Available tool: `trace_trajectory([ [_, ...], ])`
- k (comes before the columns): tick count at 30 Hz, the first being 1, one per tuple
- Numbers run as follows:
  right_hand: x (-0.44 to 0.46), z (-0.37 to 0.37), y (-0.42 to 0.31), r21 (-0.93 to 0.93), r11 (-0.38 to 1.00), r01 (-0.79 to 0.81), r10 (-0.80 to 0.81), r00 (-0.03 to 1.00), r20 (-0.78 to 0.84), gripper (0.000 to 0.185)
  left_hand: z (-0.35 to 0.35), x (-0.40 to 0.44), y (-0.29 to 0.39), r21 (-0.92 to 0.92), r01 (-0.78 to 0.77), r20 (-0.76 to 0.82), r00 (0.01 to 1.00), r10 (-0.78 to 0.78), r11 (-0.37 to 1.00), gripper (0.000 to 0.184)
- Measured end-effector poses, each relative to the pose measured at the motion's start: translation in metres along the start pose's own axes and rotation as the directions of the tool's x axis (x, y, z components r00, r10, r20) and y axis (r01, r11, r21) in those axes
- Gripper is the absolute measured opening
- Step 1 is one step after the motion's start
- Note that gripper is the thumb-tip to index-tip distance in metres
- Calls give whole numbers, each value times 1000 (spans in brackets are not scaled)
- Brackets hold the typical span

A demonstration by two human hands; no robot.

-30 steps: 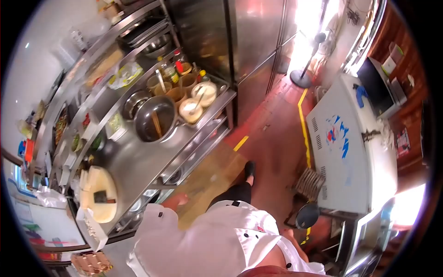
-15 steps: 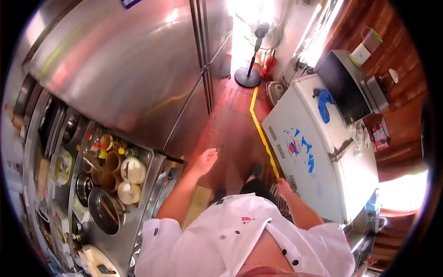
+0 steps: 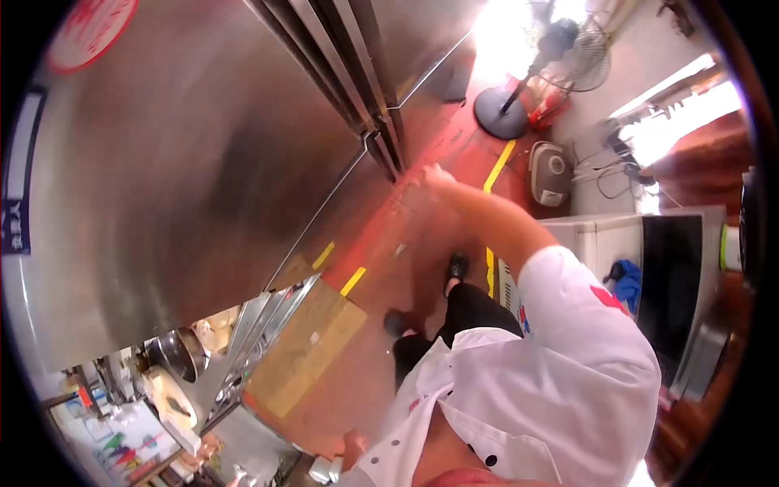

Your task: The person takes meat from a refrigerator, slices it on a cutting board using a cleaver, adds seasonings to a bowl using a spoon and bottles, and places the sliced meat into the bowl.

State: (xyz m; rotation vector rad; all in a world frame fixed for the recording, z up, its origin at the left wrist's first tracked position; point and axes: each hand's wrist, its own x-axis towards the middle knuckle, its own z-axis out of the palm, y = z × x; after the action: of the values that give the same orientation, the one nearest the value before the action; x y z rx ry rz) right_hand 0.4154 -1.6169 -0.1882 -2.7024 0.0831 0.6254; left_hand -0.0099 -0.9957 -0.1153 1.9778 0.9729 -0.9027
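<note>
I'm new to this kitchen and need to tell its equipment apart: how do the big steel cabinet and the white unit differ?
The steel cabinet is shiny metallic grey, while the white unit is plain white on top.
The steel cabinet has a round red-and-white sticker; the white unit has a blue item lying on it.
A white sleeve hides part of the white unit, but not the steel cabinet.
Both stand beside the reddish floor.

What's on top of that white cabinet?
On the white cabinet are a crumpled blue thing and a black-fronted box. The person's right sleeve covers part of the top, so anything behind it can't be seen.
</note>
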Motion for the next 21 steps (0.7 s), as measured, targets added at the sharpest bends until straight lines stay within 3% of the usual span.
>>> trace_trajectory([
  [1,5,-54,-28,251,959,-135,147,989,-29,65,15,-19,-8,5,30,0,1000,-30,1000,41],
  [3,6,-125,-74,299,931,-212,225,974,-10,71,40,-61,-24,18,92,12,996,-92,996,42],
  [4,27,-126,-83,303,930,-208,242,967,-79,66,52,-77,-29,18,105,15,994,-105,994,42],
  [5,44,-141,-93,362,895,-259,282,959,-11,59,62,-88,-32,16,114,18,993,-115,993,43],
  [7,65,-146,-103,439,851,-290,341,939,-41,53,80,-103,-37,15,109,17,994,-109,994,44],
  [13,44,-120,-91,539,763,-356,413,910,17,51,120,-99,-21,-13,-67,10,998,67,998,46],
  [15,-20,-86,-78,522,814,-254,406,892,-200,52,130,-78,4,-32,-189,14,982,190,981,47],
  [18,-153,-70,-76,358,887,-291,331,942,-56,50,138,-36,54,-87,-370,40,926,374,925,49],
  [20,-228,-25,-61,266,948,-176,159,984,83,42,140,-11,87,-220,-323,105,930,352,920,60],
  [21,-249,3,-48,18,999,-47,37,931,363,38,138,-14,109,-275,-384,95,901,423,881,61],
])
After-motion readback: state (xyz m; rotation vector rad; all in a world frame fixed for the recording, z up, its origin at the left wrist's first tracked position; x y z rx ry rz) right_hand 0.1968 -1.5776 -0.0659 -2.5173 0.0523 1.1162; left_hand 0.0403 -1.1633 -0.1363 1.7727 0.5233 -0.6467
